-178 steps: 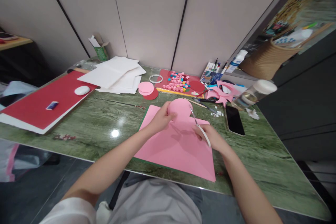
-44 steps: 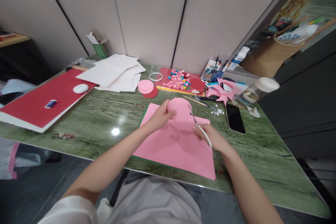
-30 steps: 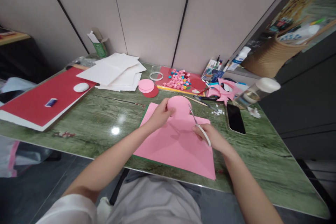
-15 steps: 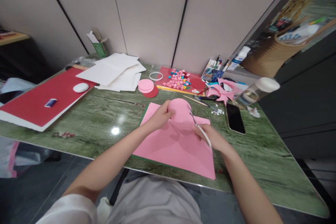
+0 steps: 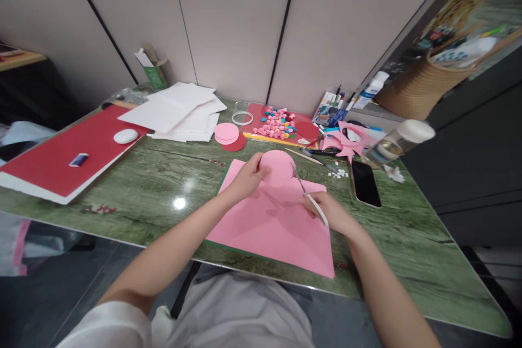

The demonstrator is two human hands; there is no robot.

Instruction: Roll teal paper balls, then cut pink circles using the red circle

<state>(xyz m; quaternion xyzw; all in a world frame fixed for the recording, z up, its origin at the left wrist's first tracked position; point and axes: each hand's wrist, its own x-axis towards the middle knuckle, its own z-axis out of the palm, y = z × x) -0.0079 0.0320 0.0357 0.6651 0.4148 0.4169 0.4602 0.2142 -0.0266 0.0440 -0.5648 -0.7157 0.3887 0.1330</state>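
Note:
A pink paper circle is pinched at its left edge by my left hand, thumb on top. My right hand grips white-handled scissors, whose blades point up and left and meet the circle's right edge. Below both hands lies a stack of pink paper sheets, with a green edge showing at its left and front. The fingers of my right hand inside the scissor handles are partly hidden.
Behind are pink circles, a white ring and small coloured pieces on red paper. To the right lie pink scraps, a phone and a bottle. White sheets and a red board occupy the left.
My left hand and the pink circle have shifted slightly left and up. The scissor blades have moved a little left along the circle's right edge; the other things stay put.

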